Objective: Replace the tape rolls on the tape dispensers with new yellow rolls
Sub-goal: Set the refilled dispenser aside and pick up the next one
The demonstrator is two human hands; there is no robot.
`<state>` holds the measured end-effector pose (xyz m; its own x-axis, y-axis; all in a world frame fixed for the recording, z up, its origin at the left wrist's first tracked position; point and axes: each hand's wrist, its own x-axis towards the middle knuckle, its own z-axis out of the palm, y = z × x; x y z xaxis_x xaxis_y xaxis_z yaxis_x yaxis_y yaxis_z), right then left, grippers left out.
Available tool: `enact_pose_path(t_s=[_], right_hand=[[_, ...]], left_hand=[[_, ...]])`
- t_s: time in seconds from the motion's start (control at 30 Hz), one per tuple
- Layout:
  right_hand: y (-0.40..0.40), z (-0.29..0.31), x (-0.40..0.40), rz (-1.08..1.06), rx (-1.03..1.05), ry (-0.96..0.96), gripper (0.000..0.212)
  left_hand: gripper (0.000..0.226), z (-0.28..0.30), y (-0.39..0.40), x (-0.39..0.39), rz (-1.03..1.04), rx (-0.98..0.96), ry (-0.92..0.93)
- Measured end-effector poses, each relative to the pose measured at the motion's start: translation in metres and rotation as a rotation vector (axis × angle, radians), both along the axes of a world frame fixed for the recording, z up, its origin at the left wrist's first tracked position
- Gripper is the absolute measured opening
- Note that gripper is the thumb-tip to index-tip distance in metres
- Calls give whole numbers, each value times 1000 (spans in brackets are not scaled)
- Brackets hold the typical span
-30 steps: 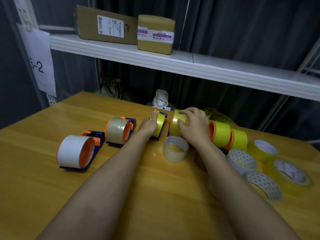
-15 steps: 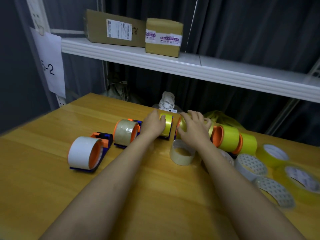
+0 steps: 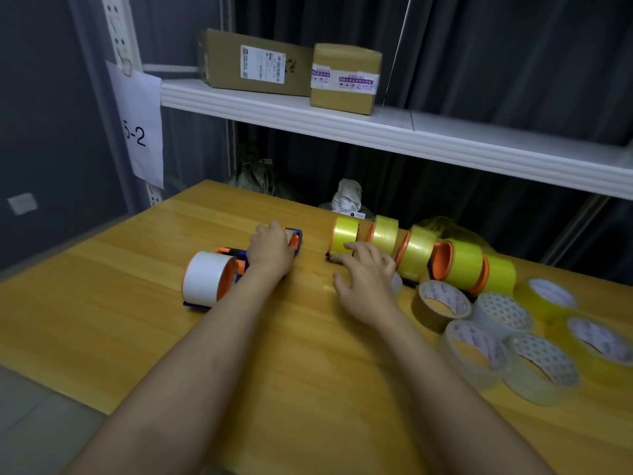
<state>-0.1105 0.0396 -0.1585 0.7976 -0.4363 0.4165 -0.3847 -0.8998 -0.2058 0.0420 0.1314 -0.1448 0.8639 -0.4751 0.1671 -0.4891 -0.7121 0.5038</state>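
At frame centre, a dispenser [image 3: 294, 240] carrying a brownish roll is covered and gripped by the left hand [image 3: 270, 250]; the right hand [image 3: 364, 275] is held open, fingers spread, holding nothing. Five yellow-rolled dispensers [image 3: 416, 250] are lined up right of centre, the white-roll dispenser [image 3: 209, 281] left of centre, and loose rolls [image 3: 493, 334] are seen at lower right on the table [image 3: 137, 303].

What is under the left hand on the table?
The left hand covers a tape dispenser: only an orange and dark blue part shows at its right edge. The roll on it is hidden, so its colour cannot be told.
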Motion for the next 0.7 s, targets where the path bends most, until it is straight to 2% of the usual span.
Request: enact_pose_path(t_s=[0.1, 0.23, 0.43, 0.5, 0.6, 0.7], right_hand=[[8, -1, -7, 23, 8, 11, 33], [12, 2, -15, 63, 33, -25, 30], [16, 21, -29, 141, 188, -328, 28], [18, 32, -31, 173, 218, -365, 33], [25, 50, -40, 254, 315, -226, 58], [27, 64, -50, 283, 354, -44, 81]], left_hand=[[42, 3, 4, -4, -31, -41, -14], [55, 13, 11, -11, -97, -180, 13], [50, 42, 45, -24, -306, -343, -40], [49, 51, 54, -31, -375, -398, -41], [55, 64, 65, -48, -515, -433, 3], [52, 71, 68, -60, -662, -451, 133]])
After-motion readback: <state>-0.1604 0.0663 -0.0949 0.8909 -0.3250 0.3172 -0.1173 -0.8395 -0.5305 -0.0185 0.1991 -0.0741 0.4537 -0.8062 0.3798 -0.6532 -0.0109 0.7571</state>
